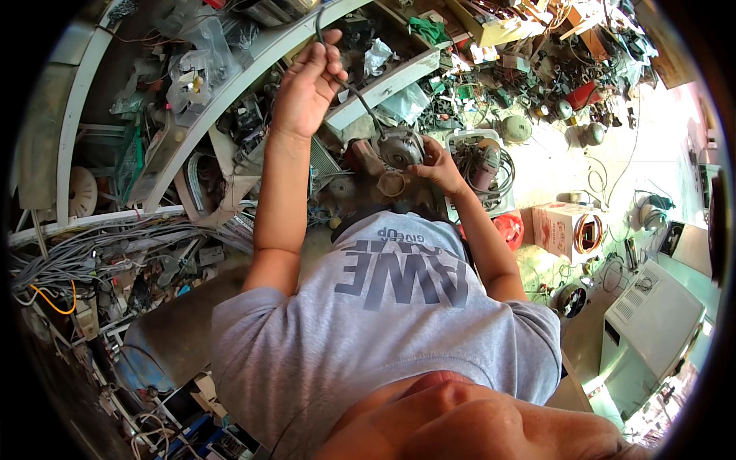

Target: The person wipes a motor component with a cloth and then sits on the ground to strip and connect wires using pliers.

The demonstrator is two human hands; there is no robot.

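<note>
Raised at the upper left, my left hand (pixel 307 88) has its fingers curled around a dark cable (pixel 360 98). That cable runs down to a round, grey metal device (pixel 401 150), which looks like a motor or a machine housing; its exact kind is unclear. My right hand (pixel 440 169) grips this device at its right side, thumb and fingers on its edge. Just below the device is a small round brownish cup-like piece (pixel 391 183). A brownish block-shaped part (pixel 368 157) lies against its left side.
To the right stands a pale bin (pixel 498 201) with a coiled cable and a pinkish power tool. A cardboard box (pixel 553 230) and a white appliance casing (pixel 652 314) are farther right. Metal shelving (pixel 203 123) packed with scrap and grey cables (pixel 115 257) fills the left.
</note>
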